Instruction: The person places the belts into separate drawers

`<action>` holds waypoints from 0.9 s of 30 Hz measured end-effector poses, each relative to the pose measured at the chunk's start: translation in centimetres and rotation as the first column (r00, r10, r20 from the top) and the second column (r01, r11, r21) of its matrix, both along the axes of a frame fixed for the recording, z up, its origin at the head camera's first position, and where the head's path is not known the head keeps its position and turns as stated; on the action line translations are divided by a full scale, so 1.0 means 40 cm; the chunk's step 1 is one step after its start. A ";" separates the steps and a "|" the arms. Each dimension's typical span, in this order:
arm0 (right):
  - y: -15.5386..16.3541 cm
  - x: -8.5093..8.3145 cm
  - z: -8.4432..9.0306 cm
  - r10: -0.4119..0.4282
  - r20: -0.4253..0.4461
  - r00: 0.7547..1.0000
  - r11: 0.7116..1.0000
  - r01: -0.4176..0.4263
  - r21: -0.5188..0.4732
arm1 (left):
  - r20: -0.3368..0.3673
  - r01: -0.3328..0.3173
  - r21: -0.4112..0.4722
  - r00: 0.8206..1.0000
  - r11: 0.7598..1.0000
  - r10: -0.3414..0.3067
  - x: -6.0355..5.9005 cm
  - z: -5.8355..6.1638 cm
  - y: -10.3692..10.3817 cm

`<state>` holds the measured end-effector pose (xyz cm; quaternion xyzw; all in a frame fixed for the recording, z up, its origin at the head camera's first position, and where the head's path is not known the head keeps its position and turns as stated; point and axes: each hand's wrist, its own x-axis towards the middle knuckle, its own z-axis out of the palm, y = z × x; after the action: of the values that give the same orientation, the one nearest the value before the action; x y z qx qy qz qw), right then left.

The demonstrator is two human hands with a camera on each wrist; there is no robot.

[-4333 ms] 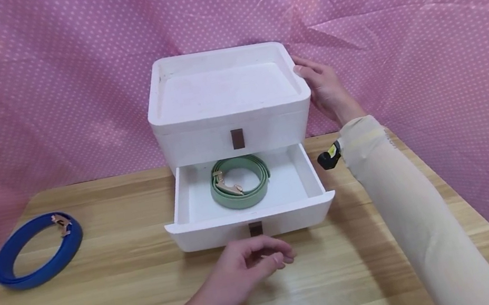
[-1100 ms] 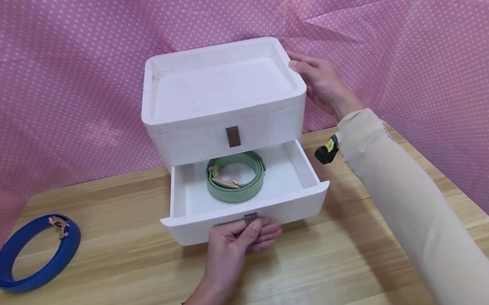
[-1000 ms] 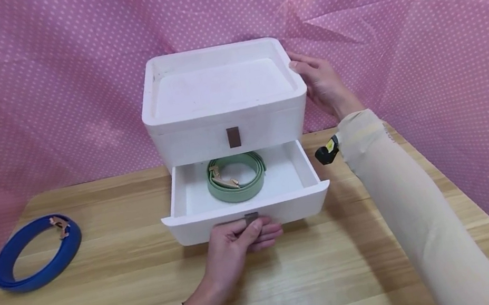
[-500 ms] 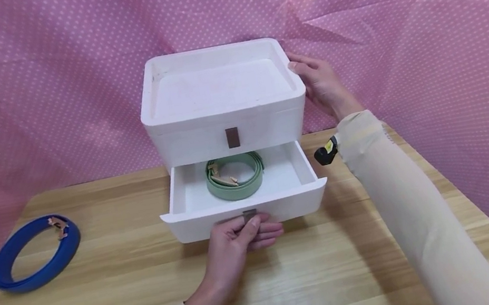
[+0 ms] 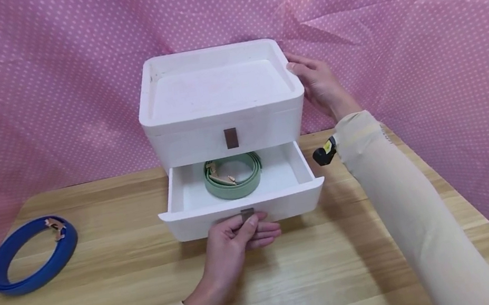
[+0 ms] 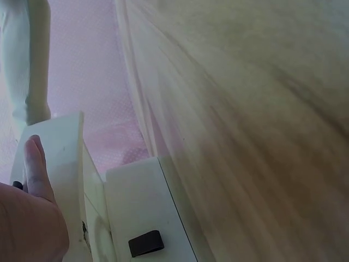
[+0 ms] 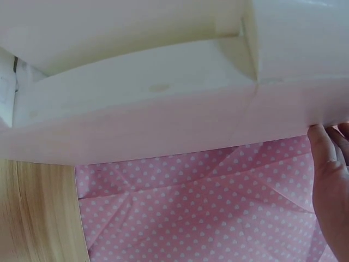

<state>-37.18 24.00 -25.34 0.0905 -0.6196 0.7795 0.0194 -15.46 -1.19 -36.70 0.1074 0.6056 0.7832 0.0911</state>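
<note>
A pink cloth with small white dots [image 5: 419,13] hangs as a backdrop behind and around a light wooden table [image 5: 105,302]. At the table's far middle stands a white two-drawer box [image 5: 222,118] with a shallow tray top. Its upper drawer [image 5: 204,140] is closed and bears a small brown tab; its lower drawer [image 5: 290,201] stands pulled out toward the person. Inside the lower drawer, toward the back, lies a coiled green belt [image 5: 233,176] with a pale metal buckle. Well apart on the table's left lies a coiled blue belt [image 5: 30,254], also with a small buckle. The right hand [image 5: 317,85] rests with straight fingers flat against the box's right side, near the top corner. The left hand [image 5: 234,239] is at the front of the lower drawer, its thumb and curled fingers pinching the brown pull tab [image 5: 247,214] at the drawer's middle. Both forearms wear cream sleeves.
</note>
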 end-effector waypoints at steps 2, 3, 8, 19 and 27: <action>0.001 -0.001 -0.001 0.003 0.002 1.000 1.000 -0.003 0.001 | 0.000 0.003 0.002 1.000 1.000 -0.003 -0.002 0.001 0.000; 0.001 -0.001 -0.002 0.004 0.004 1.000 1.000 -0.004 -0.001 | 0.000 0.006 0.002 1.000 1.000 -0.006 -0.003 0.002 0.000; 0.002 -0.001 -0.003 0.004 0.003 1.000 1.000 -0.004 0.007 | 0.000 0.019 -0.001 1.000 1.000 -0.019 -0.006 0.003 0.000; -0.009 -0.002 -0.009 -0.013 -0.007 1.000 1.000 0.014 0.013 | 0.022 0.016 0.007 1.000 1.000 -0.016 -0.011 0.008 -0.004; -0.005 -0.001 -0.002 -0.002 -0.009 1.000 1.000 0.002 -0.005 | 0.034 0.009 0.014 0.999 1.000 -0.010 -0.023 0.012 0.001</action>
<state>-37.21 23.81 -25.42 0.0933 -0.6176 0.7806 0.0232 -16.39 -1.14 -36.22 0.0975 0.5978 0.7888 0.1044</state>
